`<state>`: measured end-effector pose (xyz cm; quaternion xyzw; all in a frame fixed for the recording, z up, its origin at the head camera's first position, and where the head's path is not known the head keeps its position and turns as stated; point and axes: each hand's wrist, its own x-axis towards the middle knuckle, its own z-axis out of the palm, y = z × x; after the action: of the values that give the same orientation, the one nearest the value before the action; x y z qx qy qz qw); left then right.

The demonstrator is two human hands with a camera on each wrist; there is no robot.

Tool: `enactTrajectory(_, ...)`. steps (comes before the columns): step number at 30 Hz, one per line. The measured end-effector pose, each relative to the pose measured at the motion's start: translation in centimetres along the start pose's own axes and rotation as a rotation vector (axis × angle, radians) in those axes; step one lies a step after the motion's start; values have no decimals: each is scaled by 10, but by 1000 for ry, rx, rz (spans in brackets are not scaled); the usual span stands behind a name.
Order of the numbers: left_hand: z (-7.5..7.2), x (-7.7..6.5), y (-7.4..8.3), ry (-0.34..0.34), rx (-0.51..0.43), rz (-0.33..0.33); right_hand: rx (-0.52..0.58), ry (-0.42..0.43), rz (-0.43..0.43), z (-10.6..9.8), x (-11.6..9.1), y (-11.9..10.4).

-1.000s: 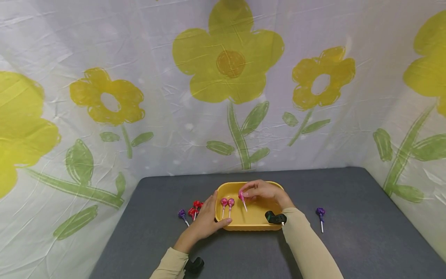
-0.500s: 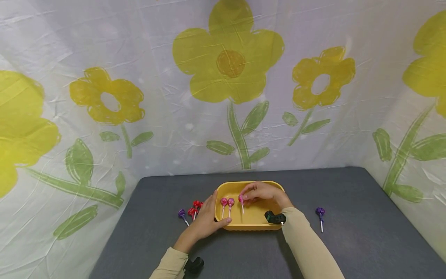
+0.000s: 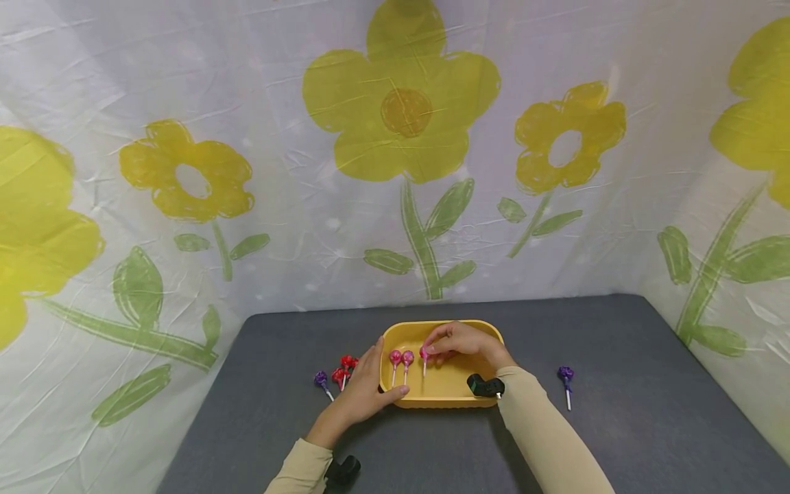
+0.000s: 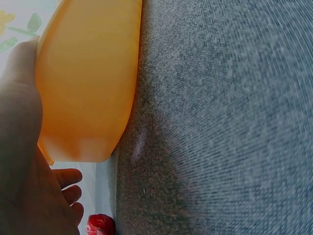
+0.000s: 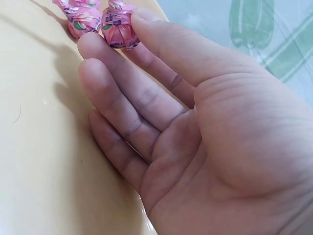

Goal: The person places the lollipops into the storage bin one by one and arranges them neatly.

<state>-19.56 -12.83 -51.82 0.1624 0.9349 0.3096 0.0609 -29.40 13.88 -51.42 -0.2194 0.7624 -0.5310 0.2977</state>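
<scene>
A pink lollipop (image 3: 424,354) hangs over the yellow tray (image 3: 447,394), its white stick pointing toward the person. My right hand (image 3: 465,341) pinches its wrapped head between thumb and index finger; in the right wrist view the other fingers curve loosely beside that pink lollipop (image 5: 120,29). Left of it in the tray lie two more pink lollipops (image 3: 408,358), side by side, sticks toward the front. My left hand (image 3: 365,384) grips the tray's front left corner, thumb on the front rim. The left wrist view shows the tray's outer wall (image 4: 90,88) against that hand.
Several red lollipops (image 3: 339,375) lie left of the tray, partly hidden by the left hand, with a purple lollipop (image 3: 321,379) beside them. Another purple lollipop (image 3: 566,376) lies on the dark grey table (image 3: 623,425) at the right. A flowered curtain (image 3: 296,254) stands behind.
The held lollipop has shifted slightly left toward the other two, and its stick has swung from slanting to nearly parallel with theirs. My left hand stays at the tray corner.
</scene>
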Motion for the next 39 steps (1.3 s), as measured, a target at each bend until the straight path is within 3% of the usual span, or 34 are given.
enactTrajectory(25,4,2,-4,7,-2,13,-44,-2,2,9,5,-9)
enactTrajectory(39,4,1,-6,13,10,37,-147,28,31,14,6,-14)
